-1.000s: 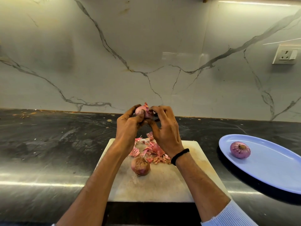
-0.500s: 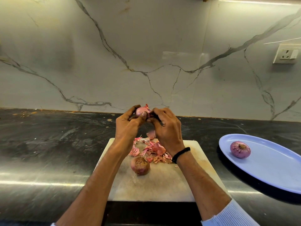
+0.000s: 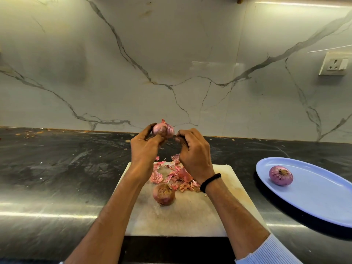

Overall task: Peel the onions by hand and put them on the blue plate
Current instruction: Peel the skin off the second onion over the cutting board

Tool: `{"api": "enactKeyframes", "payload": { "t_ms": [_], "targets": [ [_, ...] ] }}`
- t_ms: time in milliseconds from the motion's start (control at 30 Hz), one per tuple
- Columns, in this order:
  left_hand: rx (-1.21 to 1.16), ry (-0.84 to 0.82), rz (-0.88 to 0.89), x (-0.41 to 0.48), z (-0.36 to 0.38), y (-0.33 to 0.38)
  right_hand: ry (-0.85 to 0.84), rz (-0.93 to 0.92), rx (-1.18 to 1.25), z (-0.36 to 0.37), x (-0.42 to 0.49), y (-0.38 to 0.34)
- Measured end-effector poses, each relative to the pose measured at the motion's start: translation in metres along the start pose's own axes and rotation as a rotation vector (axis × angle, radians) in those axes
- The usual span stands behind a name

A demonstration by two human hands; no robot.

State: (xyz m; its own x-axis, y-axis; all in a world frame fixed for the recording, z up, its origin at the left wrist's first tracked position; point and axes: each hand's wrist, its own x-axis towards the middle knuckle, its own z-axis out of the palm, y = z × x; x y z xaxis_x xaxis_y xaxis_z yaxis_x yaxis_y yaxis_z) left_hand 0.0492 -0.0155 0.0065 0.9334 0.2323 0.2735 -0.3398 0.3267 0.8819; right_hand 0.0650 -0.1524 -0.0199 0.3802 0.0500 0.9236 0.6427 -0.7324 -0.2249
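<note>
**Dark counter (image 3: 57, 168), centre frame: peeling under way**

Left hand (image 3: 146, 149) grips held onion (image 3: 165, 129) above cutting board (image 3: 190, 216). Right hand (image 3: 192, 151) is curled just beside it; cannot tell if it pinches skin. Suggest: rotate, strip from the top tuft. Blue plate (image 3: 323, 206), right edge, holds one peeled onion (image 3: 281, 175). Unpeeled onion (image 3: 163, 194) sits on the board by the peel scraps (image 3: 171, 174).

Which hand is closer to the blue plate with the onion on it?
The right hand. It is up over the far edge of the cutting board, with the blue plate off to its right. The left hand, holding an onion, is further left.
</note>
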Motion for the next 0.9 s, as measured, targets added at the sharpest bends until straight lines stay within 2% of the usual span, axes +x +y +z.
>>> {"api": "enactKeyframes", "payload": {
  "t_ms": [167, 267, 500, 900],
  "targets": [
    [-0.03, 0.031, -0.032, 0.003, -0.003, 0.002, 0.012, 0.062, 0.048, -0.003, 0.0, 0.0],
    [-0.023, -0.009, -0.047, -0.002, -0.001, 0.004, -0.055, 0.083, 0.105, -0.002, 0.0, 0.0],
    [0.002, -0.143, -0.069, -0.007, 0.0, 0.003, -0.071, 0.005, 0.1, 0.005, -0.001, 0.002],
    [-0.032, -0.193, -0.059, -0.012, 0.002, 0.006, -0.034, -0.032, 0.109, 0.0, -0.001, 0.001]
  ]
}}
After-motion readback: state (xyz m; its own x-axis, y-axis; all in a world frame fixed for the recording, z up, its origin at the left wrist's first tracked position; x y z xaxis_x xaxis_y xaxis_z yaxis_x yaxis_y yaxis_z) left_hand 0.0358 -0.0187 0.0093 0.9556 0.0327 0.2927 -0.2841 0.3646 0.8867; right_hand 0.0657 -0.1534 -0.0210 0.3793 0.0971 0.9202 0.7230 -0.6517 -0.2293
